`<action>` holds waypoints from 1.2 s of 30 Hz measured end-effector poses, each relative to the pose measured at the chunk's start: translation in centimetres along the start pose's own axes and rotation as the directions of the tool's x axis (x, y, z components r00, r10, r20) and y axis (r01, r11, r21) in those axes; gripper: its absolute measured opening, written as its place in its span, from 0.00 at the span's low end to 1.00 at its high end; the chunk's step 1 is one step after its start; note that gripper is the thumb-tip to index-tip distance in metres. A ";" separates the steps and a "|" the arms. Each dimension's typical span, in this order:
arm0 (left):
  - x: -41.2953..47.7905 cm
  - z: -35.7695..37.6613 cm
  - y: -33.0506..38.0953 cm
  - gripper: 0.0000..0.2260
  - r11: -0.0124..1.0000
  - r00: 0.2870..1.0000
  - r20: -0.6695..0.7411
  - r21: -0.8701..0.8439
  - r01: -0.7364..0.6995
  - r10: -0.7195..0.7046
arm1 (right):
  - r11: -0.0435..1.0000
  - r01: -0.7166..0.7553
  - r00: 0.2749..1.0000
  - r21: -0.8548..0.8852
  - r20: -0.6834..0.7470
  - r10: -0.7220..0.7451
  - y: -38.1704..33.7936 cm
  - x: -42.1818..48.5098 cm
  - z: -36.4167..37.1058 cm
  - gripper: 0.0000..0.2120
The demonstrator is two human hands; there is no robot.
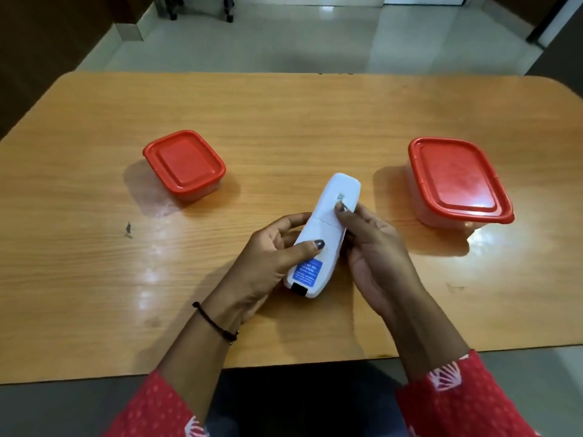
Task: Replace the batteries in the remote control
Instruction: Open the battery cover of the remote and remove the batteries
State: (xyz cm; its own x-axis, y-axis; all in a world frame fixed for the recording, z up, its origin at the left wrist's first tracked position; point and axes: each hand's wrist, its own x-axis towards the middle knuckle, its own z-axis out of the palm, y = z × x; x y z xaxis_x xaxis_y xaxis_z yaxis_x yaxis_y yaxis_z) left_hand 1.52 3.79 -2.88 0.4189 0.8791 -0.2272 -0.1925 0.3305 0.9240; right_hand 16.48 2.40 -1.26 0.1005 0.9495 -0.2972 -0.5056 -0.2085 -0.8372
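Note:
A white remote control (pixel 325 228) is held face down above the wooden table (pixel 94 279), its back side up with a blue label near the end closest to me. My left hand (pixel 262 263) grips its lower half, thumb lying across the back. My right hand (pixel 372 247) holds its right side, the thumb tip pressing on the battery cover (pixel 339 197) at the far half. The cover sits closed on the remote. No batteries are in sight.
A small clear box with a red lid (pixel 184 164) stands on the table to the left. A larger red-lidded box (pixel 457 181) stands to the right. Both lids are on. A small dark mark (pixel 128 229) lies at the left. Tiled floor lies beyond the far edge.

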 end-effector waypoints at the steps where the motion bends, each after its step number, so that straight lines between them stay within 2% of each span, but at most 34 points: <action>1: 0.1 0.2 -0.1 0.20 1.000 1.000 -0.030 0.022 -0.005 0.006 | 1.000 -0.015 0.999 -0.015 0.038 0.016 0.0 0.0 -0.1 0.13; 5: 0.3 0.6 -0.6 0.21 0.988 0.996 -0.059 0.139 -0.060 0.069 | 0.998 -0.010 0.996 -0.068 0.090 0.016 -0.2 0.3 -0.5 0.17; 10: -0.2 2.2 -1.1 0.18 0.930 0.969 -0.056 0.301 -0.212 0.240 | 0.997 0.031 0.999 -0.076 0.016 -0.029 0.1 0.4 0.0 0.14; 17: -0.6 2.9 -1.6 0.17 0.869 0.944 -0.084 0.424 -0.256 0.319 | 0.996 0.046 0.996 -0.082 -0.075 -0.052 0.8 0.2 0.7 0.11; 23: -0.7 3.4 -1.9 0.19 0.882 0.935 -0.119 0.389 -0.266 0.335 | 0.997 0.024 0.995 -0.074 -0.095 -0.031 0.6 0.2 0.8 0.12; 28: -0.4 2.4 -1.7 0.19 0.937 0.952 -0.139 0.265 -0.229 0.272 | 0.998 -0.011 0.992 -0.054 0.124 0.017 0.2 0.1 0.3 0.16; 32: -0.3 2.6 -1.9 0.24 0.917 0.960 -0.098 0.334 -0.217 0.263 | 1.000 -0.016 1.000 -0.018 -0.013 0.016 0.5 0.0 0.6 0.16; 36: -0.5 3.2 -2.2 0.26 0.878 0.947 -0.116 0.422 -0.228 0.301 | 1.000 -0.009 0.993 -0.012 -0.114 0.008 0.8 -0.1 1.1 0.13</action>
State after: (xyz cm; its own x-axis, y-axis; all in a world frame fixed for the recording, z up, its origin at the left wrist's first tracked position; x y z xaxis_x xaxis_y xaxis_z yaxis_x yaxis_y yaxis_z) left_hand 4.51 1.49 -3.80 0.2360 0.9714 0.0275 0.1102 -0.0549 0.9924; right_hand 15.08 2.38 -1.38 0.1940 0.9148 -0.3544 -0.4962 -0.2201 -0.8398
